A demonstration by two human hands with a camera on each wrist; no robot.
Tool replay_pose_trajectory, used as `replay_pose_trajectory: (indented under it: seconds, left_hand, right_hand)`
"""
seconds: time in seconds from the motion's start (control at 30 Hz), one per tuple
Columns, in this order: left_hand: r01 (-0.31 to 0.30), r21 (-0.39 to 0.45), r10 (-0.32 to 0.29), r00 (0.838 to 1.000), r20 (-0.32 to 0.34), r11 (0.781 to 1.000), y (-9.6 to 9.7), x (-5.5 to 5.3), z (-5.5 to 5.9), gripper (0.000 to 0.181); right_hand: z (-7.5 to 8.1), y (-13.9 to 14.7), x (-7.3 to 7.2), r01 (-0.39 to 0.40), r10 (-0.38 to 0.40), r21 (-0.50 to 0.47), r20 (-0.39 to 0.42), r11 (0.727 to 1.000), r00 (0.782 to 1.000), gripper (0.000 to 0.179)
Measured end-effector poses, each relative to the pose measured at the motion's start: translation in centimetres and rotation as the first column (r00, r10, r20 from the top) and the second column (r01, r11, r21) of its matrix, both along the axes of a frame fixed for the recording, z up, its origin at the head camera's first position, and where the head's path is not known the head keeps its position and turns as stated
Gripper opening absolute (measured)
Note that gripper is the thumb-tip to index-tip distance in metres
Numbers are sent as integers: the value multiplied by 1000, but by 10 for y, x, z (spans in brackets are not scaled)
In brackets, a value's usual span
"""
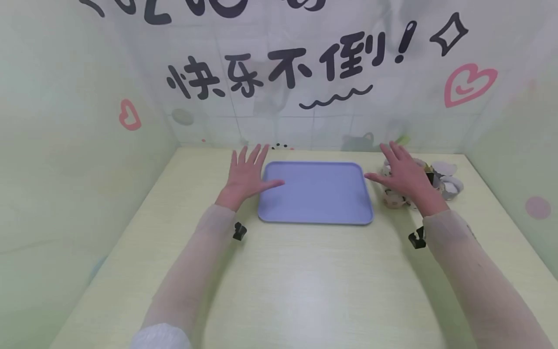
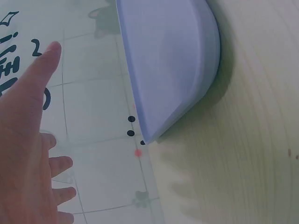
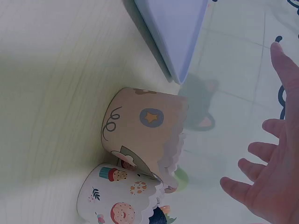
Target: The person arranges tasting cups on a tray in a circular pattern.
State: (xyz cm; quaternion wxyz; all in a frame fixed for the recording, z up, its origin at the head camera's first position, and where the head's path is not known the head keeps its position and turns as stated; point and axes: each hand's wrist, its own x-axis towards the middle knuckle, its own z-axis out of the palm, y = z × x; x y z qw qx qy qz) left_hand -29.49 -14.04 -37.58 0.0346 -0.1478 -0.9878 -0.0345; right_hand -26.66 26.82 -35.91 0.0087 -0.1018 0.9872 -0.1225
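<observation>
A shallow blue-purple tray (image 1: 316, 194) with rounded corners lies on the table. My left hand (image 1: 246, 177) is held over its left side, fingers spread and thumb reaching across the rim in the head view. Past the tray's right edge, my right hand (image 1: 403, 177) hovers with fingers spread, overlapping a group of paper baking cups (image 1: 394, 198). In the right wrist view a tan cup with a star (image 3: 152, 116) stands beside a white cup with cupcake prints (image 3: 114, 196). Both hands hold nothing.
The pale wooden table (image 1: 296, 281) meets a white printed cloth (image 1: 279, 106) at the back, with greenish cloth walls on both sides. Dark clips (image 1: 240, 231) show near the wrists. Grey-white items (image 1: 449, 182) sit at the right among the cups.
</observation>
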Motion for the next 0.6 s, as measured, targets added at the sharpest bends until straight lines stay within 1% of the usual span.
replay_pose_trajectory:
  seconds: [0.27, 0.4, 0.6]
  left_hand:
    - [41, 19, -42, 998, 43, 999, -2, 6, 5, 112]
    - [44, 22, -46, 996, 71, 999, -4, 9, 6, 111]
    - [45, 60, -50, 996, 80, 997, -6, 15, 3, 111]
  right_hand:
    - [1, 1, 2, 2, -3, -46, -29, 999, 1000, 101]
    - [1, 1, 3, 9, -11, -57, -37, 998, 999, 98]
    - [-2, 0, 7, 19, -22, -63, -58, 998, 998, 88]
